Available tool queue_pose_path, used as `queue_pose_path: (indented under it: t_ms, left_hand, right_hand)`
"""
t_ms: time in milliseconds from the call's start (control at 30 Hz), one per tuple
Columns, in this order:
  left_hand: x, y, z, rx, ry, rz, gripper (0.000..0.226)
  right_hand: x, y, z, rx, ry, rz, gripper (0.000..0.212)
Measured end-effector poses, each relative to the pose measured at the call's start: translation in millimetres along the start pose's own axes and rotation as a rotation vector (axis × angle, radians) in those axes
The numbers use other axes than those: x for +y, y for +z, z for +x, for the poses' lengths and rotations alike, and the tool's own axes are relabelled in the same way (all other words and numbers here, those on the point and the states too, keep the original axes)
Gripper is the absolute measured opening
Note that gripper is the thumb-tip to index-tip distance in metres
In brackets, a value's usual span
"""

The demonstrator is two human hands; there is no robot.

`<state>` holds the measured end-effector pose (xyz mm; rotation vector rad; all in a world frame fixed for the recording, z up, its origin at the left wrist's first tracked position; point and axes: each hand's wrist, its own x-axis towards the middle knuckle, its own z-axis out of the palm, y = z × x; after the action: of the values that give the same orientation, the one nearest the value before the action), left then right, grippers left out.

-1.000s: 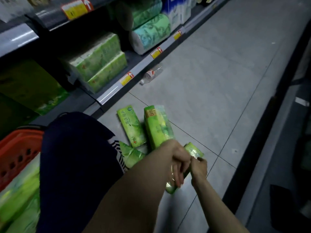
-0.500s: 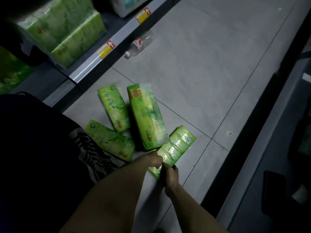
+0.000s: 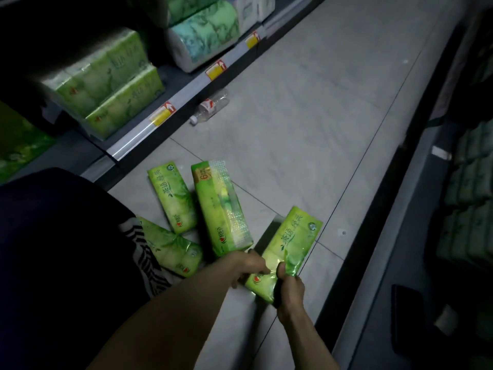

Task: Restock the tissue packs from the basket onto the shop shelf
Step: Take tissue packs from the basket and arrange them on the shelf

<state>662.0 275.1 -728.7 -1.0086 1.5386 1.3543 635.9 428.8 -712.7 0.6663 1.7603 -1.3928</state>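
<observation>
Three green plastic-wrapped tissue packs point(image 3: 221, 206) are lying on the grey tiled floor point(image 3: 306, 124) beside a clear plastic bottle point(image 3: 210, 106); a fourth green tissue pack point(image 3: 289, 244) is being pinched by the left hand point(image 3: 246, 264) and right hand point(image 3: 289, 285), below the shelf point(image 3: 138, 140).

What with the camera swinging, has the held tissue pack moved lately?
Yes: the tissue pack has lifted, shifting right, away from the big pack on the floor.
</observation>
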Motion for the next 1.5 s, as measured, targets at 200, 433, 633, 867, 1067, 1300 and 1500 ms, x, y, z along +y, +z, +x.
queue_pose_path:
  t_ms: [200, 433, 633, 867, 1067, 1300, 1500]
  left_hand:
    - [82, -64, -145, 0.154, 0.190, 0.153, 0.025]
    - [80, -147, -296, 0.366, 0.378, -0.030, 0.047]
    - [-19, -181, -420, 0.575, 0.662, -0.291, 0.034]
    - [-173, -191, -472, 0.893, 0.968, -0.809, 0.103]
    - [-311, -159, -493, 1.095, 0.984, -0.963, 0.074]
    - [-436, -97, -474, 1.019, 0.839, -1.513, 0.072]
    - [-514, -66, -464, 0.979, 0.826, -1.769, 0.055]
  right_hand:
    - [-106, 30, -38, -0.152, -0.337, 0.093, 0.025]
    - [-197, 111, -144, -0.428, -0.613, 0.060, 0.034]
    - [-205, 193, -258, -0.755, -0.788, -0.013, 0.033]
    - [-141, 284, -374, -1.175, -0.818, -0.144, 0.032]
    - [-46, 340, -425, -1.458, -0.758, -0.491, 0.052]
    - [70, 390, -446, -1.674, -0.731, -1.042, 0.075]
    - [141, 437, -489, -1.714, -0.845, -1.396, 0.070]
